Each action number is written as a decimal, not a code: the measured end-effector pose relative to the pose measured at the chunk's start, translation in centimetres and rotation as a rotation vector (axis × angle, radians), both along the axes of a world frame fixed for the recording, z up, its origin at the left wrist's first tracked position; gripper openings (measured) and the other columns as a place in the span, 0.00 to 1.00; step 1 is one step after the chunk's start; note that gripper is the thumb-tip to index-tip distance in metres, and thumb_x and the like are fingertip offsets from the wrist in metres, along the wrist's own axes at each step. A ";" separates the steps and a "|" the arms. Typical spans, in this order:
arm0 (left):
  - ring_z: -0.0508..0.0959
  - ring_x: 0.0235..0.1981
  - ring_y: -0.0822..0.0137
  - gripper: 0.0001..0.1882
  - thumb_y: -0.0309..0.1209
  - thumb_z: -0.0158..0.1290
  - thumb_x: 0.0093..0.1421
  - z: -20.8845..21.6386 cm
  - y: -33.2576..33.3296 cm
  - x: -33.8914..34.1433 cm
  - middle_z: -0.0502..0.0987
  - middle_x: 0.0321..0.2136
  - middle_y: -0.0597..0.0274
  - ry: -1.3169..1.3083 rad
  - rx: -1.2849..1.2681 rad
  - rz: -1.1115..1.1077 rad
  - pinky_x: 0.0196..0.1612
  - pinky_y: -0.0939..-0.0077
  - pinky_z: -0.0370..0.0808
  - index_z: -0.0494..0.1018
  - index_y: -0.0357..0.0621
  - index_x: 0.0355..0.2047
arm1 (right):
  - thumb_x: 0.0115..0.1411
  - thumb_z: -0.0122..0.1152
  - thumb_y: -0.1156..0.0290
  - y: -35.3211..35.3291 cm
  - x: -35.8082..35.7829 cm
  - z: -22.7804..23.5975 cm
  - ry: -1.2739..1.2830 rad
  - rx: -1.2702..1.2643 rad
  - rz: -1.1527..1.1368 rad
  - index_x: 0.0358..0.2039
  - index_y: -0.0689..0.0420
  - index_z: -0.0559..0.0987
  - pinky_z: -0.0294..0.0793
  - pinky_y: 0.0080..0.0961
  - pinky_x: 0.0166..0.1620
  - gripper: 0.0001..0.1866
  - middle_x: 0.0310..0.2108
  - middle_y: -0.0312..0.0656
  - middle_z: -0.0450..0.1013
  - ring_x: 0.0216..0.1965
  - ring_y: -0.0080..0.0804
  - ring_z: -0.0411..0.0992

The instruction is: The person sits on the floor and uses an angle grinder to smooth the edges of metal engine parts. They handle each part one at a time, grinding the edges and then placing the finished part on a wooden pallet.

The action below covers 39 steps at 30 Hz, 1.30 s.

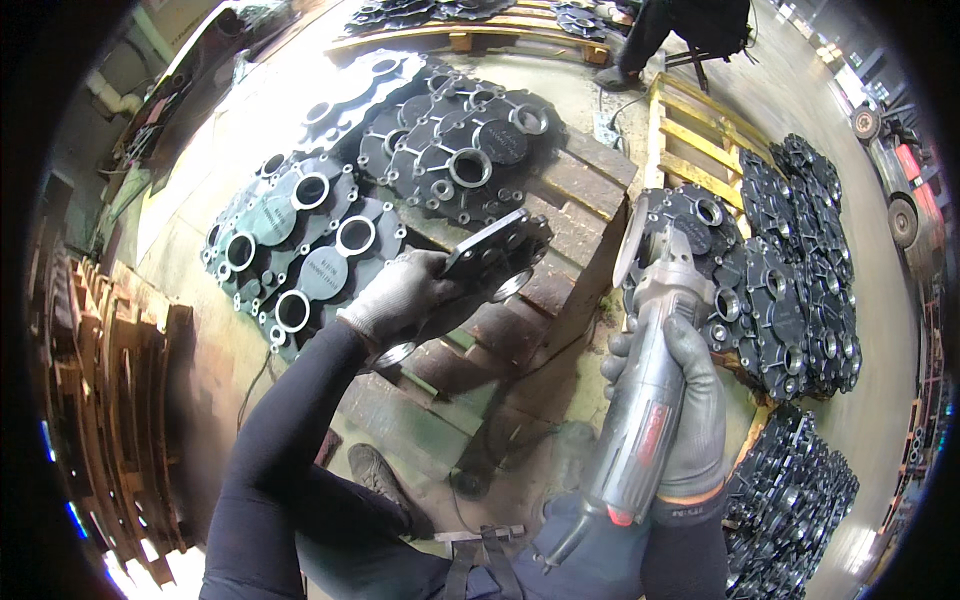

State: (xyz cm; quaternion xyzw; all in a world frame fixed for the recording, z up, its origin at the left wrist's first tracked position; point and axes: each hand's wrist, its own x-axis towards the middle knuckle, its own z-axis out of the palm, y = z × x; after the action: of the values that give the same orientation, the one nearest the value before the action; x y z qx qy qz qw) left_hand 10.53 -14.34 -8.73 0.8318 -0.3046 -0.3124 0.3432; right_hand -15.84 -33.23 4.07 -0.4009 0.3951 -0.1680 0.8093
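Observation:
Wrapped around the body of an angle grinder [640, 400] is my right hand [695, 430], in a grey work glove. The grinder points away from me, and its thin disc [629, 240] stands on edge at the left of the head. My gloved left hand [400, 300] grips a dark metal cover plate [495, 250] with round bored holes, tilted on edge above a wooden pallet [585, 205]. The disc and that plate are apart. Left and beyond the plate, similar covers [325, 260] lie in stacks on the pallet.
More covers [780, 290] are piled at the right, beside a yellow pallet [695, 140]. Wooden pallets [110, 400] stand stacked at the left. Another person's leg [640, 45] shows at the far side, near a loaded pallet [460, 40]. A cable [260, 385] runs across the floor.

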 end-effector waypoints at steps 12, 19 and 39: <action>0.84 0.38 0.68 0.16 0.27 0.62 0.68 -2.7 -22.6 11.6 0.86 0.38 0.58 0.179 -0.343 -0.059 0.46 0.68 0.81 0.82 0.32 0.53 | 0.71 0.65 0.49 -3.9 -1.5 0.0 0.130 0.003 -0.155 0.58 0.64 0.74 0.87 0.26 0.36 0.31 0.39 0.47 0.81 0.34 0.33 0.83; 0.86 0.49 0.45 0.27 0.45 0.71 0.58 -9.7 -30.6 21.8 0.86 0.45 0.38 -0.355 -0.160 -0.085 0.56 0.55 0.81 0.85 0.36 0.50 | 0.70 0.63 0.50 -3.1 -0.1 2.0 0.249 0.048 -0.286 0.58 0.65 0.73 0.85 0.28 0.33 0.30 0.40 0.49 0.79 0.33 0.34 0.82; 0.82 0.49 0.42 0.28 0.24 0.59 0.61 -12.8 -10.6 4.2 0.82 0.46 0.43 -0.785 -0.323 -0.109 0.54 0.47 0.79 0.70 0.40 0.62 | 0.68 0.68 0.46 -1.5 -3.3 0.3 0.084 -0.002 -0.078 0.55 0.65 0.74 0.89 0.32 0.39 0.33 0.43 0.47 0.79 0.40 0.37 0.84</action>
State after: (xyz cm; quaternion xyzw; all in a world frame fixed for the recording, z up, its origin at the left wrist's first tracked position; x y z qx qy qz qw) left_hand 14.77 -24.92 -21.48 0.8059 -0.5006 0.0621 0.3101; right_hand -19.14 -34.69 4.39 -0.3929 0.4440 -0.1828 0.7843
